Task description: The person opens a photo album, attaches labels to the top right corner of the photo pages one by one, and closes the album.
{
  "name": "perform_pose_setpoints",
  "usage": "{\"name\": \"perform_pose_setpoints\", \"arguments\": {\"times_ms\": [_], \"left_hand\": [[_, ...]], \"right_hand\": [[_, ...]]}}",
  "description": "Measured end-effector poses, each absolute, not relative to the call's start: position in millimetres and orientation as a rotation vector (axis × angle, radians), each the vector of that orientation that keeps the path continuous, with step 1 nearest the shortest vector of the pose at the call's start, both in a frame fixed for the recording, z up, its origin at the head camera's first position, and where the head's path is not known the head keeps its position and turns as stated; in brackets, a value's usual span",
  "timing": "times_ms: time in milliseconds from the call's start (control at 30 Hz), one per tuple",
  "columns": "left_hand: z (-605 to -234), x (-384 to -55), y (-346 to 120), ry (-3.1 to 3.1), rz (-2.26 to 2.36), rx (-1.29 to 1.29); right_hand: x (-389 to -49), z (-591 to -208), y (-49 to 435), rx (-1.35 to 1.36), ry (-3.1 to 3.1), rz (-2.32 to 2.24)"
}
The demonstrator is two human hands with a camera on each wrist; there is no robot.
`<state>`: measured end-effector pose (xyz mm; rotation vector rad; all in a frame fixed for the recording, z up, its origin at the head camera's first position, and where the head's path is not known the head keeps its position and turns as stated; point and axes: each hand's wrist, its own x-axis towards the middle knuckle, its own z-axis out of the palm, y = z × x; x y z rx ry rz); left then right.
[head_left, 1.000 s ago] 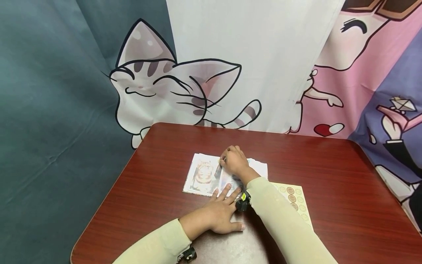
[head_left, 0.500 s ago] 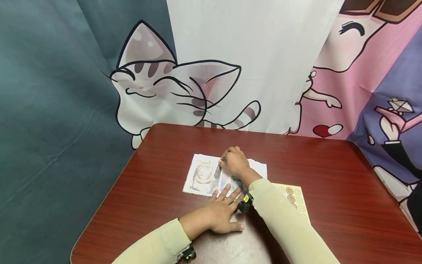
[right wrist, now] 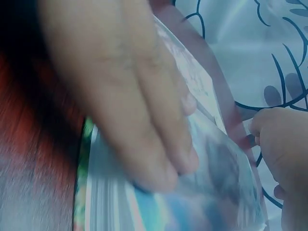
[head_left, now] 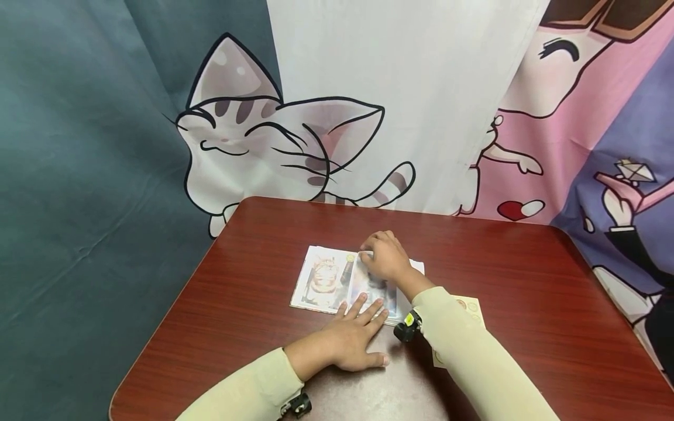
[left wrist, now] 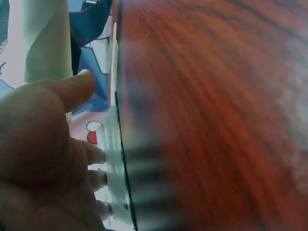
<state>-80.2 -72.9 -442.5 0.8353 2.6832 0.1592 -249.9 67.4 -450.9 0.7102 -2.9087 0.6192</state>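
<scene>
An open picture book (head_left: 302,295) lies on the table, a drawn figure on its left page and a bluish picture on its right page. A small round yellow sticker (head_left: 350,258) sits near the left page's top inner corner. My left hand (head_left: 350,342) lies spread, fingertips resting on the book's front edge; the left wrist view shows its palm (left wrist: 38,149). My right hand (head_left: 385,254) is over the top of the right page, thumb and fingers apart and loosely bent, with nothing seen between them. In the right wrist view, the right hand (right wrist: 284,159) stands beyond the page.
A pale yellow sheet of round stickers (head_left: 476,310) lies right of the book, partly under the right sleeve (head_left: 474,356). The reddish-brown table (head_left: 253,257) has rounded far corners. Behind it hangs a printed cartoon curtain (head_left: 442,88).
My right hand has moved right, away from the left page's top inner corner, uncovering the yellow sticker there. The right sleeve covers more of the sticker sheet. My left hand has barely moved.
</scene>
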Motion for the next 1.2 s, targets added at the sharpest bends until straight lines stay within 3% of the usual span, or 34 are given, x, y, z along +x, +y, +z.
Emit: {"name": "perform_pose_setpoints", "arguments": {"times_ms": [1200], "left_hand": [[-430,-88,-59,2.931,0.715,0.953]], "right_hand": [[-206,-458,161,0.651,-2.727,0.819]]}}
